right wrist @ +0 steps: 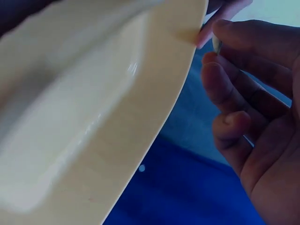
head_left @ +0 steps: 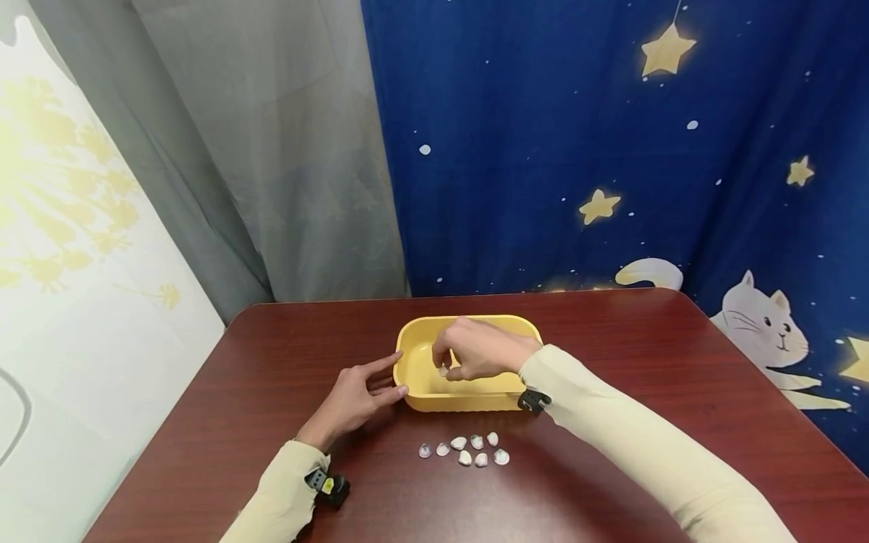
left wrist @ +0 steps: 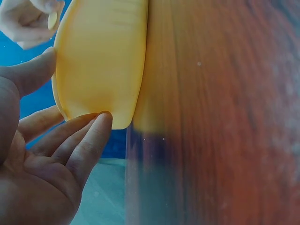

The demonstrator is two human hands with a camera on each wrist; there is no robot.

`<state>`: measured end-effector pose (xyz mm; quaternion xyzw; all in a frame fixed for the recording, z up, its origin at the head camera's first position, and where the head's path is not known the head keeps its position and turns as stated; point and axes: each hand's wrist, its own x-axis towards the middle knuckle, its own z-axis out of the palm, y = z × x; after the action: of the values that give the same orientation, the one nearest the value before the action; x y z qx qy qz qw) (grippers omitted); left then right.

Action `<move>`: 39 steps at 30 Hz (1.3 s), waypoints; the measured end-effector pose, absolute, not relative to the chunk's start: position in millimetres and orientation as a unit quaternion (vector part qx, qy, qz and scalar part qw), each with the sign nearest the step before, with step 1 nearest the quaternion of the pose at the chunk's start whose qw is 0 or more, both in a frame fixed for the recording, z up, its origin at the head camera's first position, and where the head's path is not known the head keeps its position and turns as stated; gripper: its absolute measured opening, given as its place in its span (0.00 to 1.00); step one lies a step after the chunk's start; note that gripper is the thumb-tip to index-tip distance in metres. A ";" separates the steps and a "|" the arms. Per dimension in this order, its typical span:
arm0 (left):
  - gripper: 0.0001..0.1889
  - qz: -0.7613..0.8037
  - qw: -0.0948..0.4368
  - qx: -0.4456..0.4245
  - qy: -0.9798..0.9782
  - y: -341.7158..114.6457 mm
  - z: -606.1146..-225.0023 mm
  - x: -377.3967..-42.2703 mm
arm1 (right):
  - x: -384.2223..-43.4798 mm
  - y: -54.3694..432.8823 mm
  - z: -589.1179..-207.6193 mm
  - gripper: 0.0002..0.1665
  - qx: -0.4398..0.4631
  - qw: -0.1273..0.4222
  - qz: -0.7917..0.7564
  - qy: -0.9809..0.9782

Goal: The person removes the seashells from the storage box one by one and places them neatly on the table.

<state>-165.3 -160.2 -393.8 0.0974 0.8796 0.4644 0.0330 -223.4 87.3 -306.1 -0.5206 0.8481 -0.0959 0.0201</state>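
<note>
My right hand (head_left: 482, 348) is over the yellow plastic tub (head_left: 448, 403), pinching a small pale seashell (head_left: 443, 371) between thumb and fingertips. In the right wrist view the shell (right wrist: 216, 44) stands edge-on at the thumb tip, the other fingers loosely bent. At the tub's left end is my left hand (head_left: 356, 392), its fingers fairly straight. The left wrist view has its thumb at the rim and its fingertips against the outer end wall. Several small whitish seashells (head_left: 477, 442) lie in two loose rows on the table in front of the tub.
The dark red-brown wooden table (head_left: 271, 422) has rounded far corners. Behind it hang a grey curtain (head_left: 319, 188) and a blue curtain (head_left: 502, 151) with stars and a cat. A white patterned panel (head_left: 88, 302) borders the table's left side.
</note>
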 end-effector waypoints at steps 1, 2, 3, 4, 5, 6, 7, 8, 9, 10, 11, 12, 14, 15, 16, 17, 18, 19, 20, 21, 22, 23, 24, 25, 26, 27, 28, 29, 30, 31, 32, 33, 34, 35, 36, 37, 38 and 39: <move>0.35 0.464 0.033 0.098 0.880 -160.2 -393.9 -165.4 | -220.0 88.5 -306.3 0.03 -0.523 0.020 -0.096 0.847; 0.35 0.465 0.033 0.099 0.879 -160.1 -394.0 -165.5 | -216.7 89.6 -306.7 0.03 -0.524 0.019 -0.096 0.846; 0.35 0.465 0.033 0.099 0.879 -160.1 -394.1 -165.6 | -213.6 90.6 -307.3 0.03 -0.527 0.018 -0.097 0.844; 0.35 0.466 0.032 0.099 0.879 -160.2 -394.2 -165.7 | -210.6 91.7 -308.0 0.03 -0.529 0.019 -0.100 0.842; 0.35 0.466 0.032 0.099 0.879 -160.3 -394.4 -165.8 | -207.7 92.7 -308.8 0.04 -0.530 0.020 -0.103 0.841; 0.35 0.466 0.031 0.100 0.879 -160.4 -394.5 -165.8 | -205.2 93.8 -310.1 0.04 -0.531 0.021 -0.105 0.840; 0.35 0.466 0.031 0.101 0.878 -160.5 -394.7 -165.9 | -202.8 94.8 -311.4 0.04 -0.532 0.023 -0.108 0.840; 0.36 0.467 0.032 0.102 0.878 -160.6 -394.8 -166.0 | -200.5 95.9 -312.6 0.04 -0.532 0.025 -0.110 0.839; 0.36 0.468 0.032 0.104 0.877 -160.6 -394.9 -166.0 | -197.9 96.8 -313.5 0.04 -0.530 0.027 -0.113 0.840; 0.36 0.467 0.032 0.106 0.877 -160.7 -395.2 -166.1 | -195.7 97.5 -314.6 0.03 -0.530 0.029 -0.115 0.840; 0.36 0.467 0.031 0.108 0.877 -160.8 -395.5 -166.2 | -193.5 98.1 -315.5 0.03 -0.528 0.030 -0.116 0.841; 0.36 0.466 0.031 0.110 0.877 -160.9 -395.7 -166.3 | -191.2 98.8 -316.2 0.03 -0.528 0.030 -0.118 0.841; 0.36 0.466 0.030 0.111 0.878 -160.8 -395.8 -166.5 | -186.9 99.6 -317.6 0.04 -0.529 0.029 -0.121 0.840; 0.36 0.465 0.030 0.111 0.878 -160.8 -395.8 -166.5 | -184.8 99.9 -318.2 0.04 -0.530 0.028 -0.119 0.839; 0.36 0.465 0.031 0.109 0.878 -160.8 -395.7 -166.5 | -183.0 100.1 -319.4 0.03 -0.532 0.026 -0.116 0.838; 0.36 0.465 0.031 0.109 0.878 -160.8 -395.7 -166.5 | -181.1 100.3 -320.6 0.03 -0.534 0.025 -0.113 0.838; 0.36 0.465 0.032 0.108 0.878 -160.8 -395.7 -166.5 | -179.3 100.4 -322.2 0.03 -0.536 0.023 -0.108 0.837; 0.36 0.465 0.031 0.107 0.878 -160.8 -395.7 -166.6 | -177.7 100.3 -323.9 0.03 -0.539 0.020 -0.103 0.835; 0.36 0.465 0.031 0.108 0.878 -160.8 -395.8 -166.7 | -176.1 100.2 -325.9 0.03 -0.542 0.017 -0.096 0.835; 0.36 0.465 0.031 0.108 0.878 -160.8 -395.9 -166.7 | -174.6 100.0 -327.8 0.03 -0.545 0.014 -0.089 0.834; 0.36 0.465 0.030 0.108 0.878 -160.8 -395.9 -166.8 | -173.1 99.5 -330.0 0.04 -0.547 0.011 -0.083 0.833; 0.36 0.465 0.029 0.109 0.878 -160.7 -396.0 -167.0 | -171.6 99.1 -332.1 0.04 -0.549 0.008 -0.077 0.832; 0.36 0.465 0.029 0.109 0.878 -160.7 -396.0 -167.0 | -170.2 98.3 -334.4 0.04 -0.550 0.007 -0.072 0.832; 0.36 0.464 0.029 0.109 0.879 -160.7 -395.9 -167.0 | -168.9 97.5 -336.7 0.04 -0.552 0.006 -0.066 0.832; 0.36 0.463 0.029 0.109 0.879 -160.7 -395.9 -167.0 | -167.7 96.6 -339.1 0.04 -0.552 0.005 -0.060 0.832; 0.36 0.463 0.028 0.109 0.879 -160.6 -395.8 -167.0 | -166.6 95.6 -341.7 0.04 -0.552 0.005 -0.055 0.832; 0.36 0.463 0.028 0.109 0.879 -160.6 -395.8 -167.0 | -165.4 94.6 -344.3 0.04 -0.551 0.006 -0.051 0.833; 0.36 0.462 0.028 0.109 0.880 -160.6 -395.8 -166.9 | -164.2 93.7 -347.0 0.04 -0.551 0.007 -0.046 0.833; 0.36 0.461 0.027 0.108 0.880 -160.6 -395.8 -166.8 | -163.2 92.8 -349.7 0.04 -0.550 0.010 -0.043 0.834; 0.36 0.461 0.027 0.108 0.881 -160.5 -395.9 -166.8 | -162.0 92.1 -352.1 0.05 -0.548 0.014 -0.041 0.835; 0.36 0.460 0.027 0.108 0.881 -160.5 -395.9 -166.7 | -161.0 91.2 -354.5 0.05 -0.546 0.018 -0.039 0.837; 0.36 0.459 0.027 0.107 0.881 -160.4 -396.0 -166.6 | -159.9 90.4 -356.8 0.05 -0.544 0.022 -0.039 0.838; 0.36 0.459 0.027 0.106 0.882 -160.3 -396.0 -166.5 | -158.8 89.6 -358.8 0.05 -0.543 0.026 -0.039 0.838; 0.36 0.458 0.028 0.105 0.882 -160.3 -396.0 -166.4 | -157.7 88.7 -360.8 0.05 -0.543 0.029 -0.039 0.838; 0.36 0.458 0.029 0.105 0.882 -160.2 -396.0 -166.4 | -156.9 87.8 -362.6 0.05 -0.543 0.032 -0.040 0.838; 0.36 0.458 0.029 0.105 0.882 -160.2 -396.0 -166.3 | -156.0 86.9 -364.3 0.05 -0.544 0.032 -0.040 0.838; 0.36 0.458 0.028 0.104 0.882 -160.3 -395.9 -166.2 | -155.2 86.0 -366.0 0.05 -0.546 0.030 -0.039 0.836; 0.36 0.458 0.028 0.104 0.882 -160.3 -395.8 -166.1 | -154.5 85.3 -367.6 0.05 -0.549 0.026 -0.036 0.834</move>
<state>-166.1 -160.3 -395.8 0.1040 0.8824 0.4581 0.0284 -154.5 85.3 -367.6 -0.5495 0.8343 -0.0360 0.0263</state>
